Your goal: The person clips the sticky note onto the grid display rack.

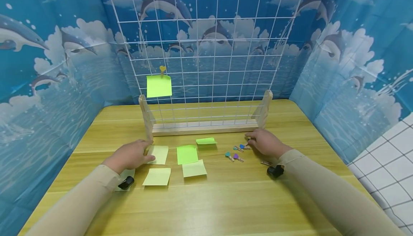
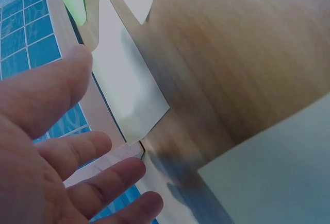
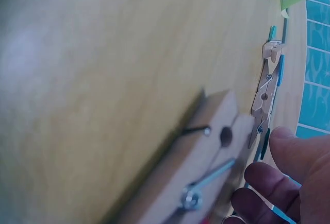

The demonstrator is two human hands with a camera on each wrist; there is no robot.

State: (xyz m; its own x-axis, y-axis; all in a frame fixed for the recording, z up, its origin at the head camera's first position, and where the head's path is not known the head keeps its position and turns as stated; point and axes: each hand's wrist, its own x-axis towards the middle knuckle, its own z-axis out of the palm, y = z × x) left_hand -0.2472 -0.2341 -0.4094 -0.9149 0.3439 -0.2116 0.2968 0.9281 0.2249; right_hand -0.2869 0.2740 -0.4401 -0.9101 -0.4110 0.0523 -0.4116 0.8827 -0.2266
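My left hand (image 1: 130, 154) is beside a pale yellow sticky note (image 1: 158, 154), its thumb over the note's left edge. Its fingers (image 2: 82, 152) are spread and slightly bent, with nothing gripped in the left wrist view. My right hand (image 1: 267, 142) reaches down by several small wooden clothespins with colored hearts, among them a purple one (image 1: 238, 157) and a teal one (image 1: 229, 156). In the right wrist view, the thumb and forefinger stand apart beside a dark green clothespin (image 3: 265, 144). A larger-looking clothespin (image 3: 206, 157) lies close to that camera.
A white wire grid (image 1: 206, 56) in a wooden stand (image 1: 206, 127) rises at the back. A yellow heart clothespin (image 1: 162, 69) holds a green note (image 1: 159, 86) on it. Other notes lie mid-table, including a green one (image 1: 187, 154) and pale ones (image 1: 157, 177). Another clothespin (image 1: 266, 163) lies near the right wrist.
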